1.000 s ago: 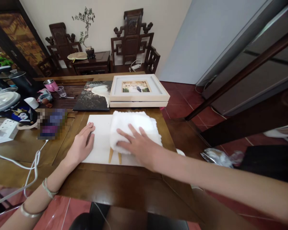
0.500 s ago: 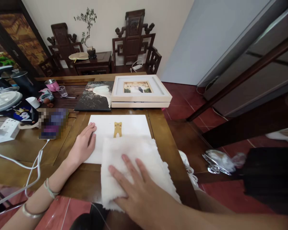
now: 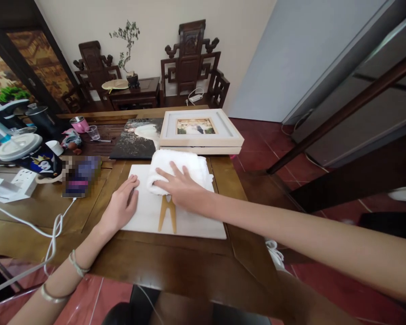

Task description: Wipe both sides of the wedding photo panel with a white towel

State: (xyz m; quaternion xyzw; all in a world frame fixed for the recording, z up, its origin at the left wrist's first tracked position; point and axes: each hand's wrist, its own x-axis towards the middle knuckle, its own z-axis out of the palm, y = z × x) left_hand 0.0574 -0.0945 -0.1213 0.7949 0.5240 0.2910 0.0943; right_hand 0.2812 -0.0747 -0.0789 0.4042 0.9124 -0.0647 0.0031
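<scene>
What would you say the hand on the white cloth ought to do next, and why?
Probably draw the cloth back toward the near edge of the white board. The right hand lies flat on the cloth at the board's far end, the near part is uncovered, and the left hand steadies the board's left edge. The wooden stand lies in that path.

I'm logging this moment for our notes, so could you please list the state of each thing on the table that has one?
White towel: bunched, lying on the board's far end under the right hand.
White board: flat on the table, left hand pressing its left edge.
Wooden stand: flat against the board, partly under the right hand.
Framed photo: lying face up.
Dark print: lying flat.
</scene>
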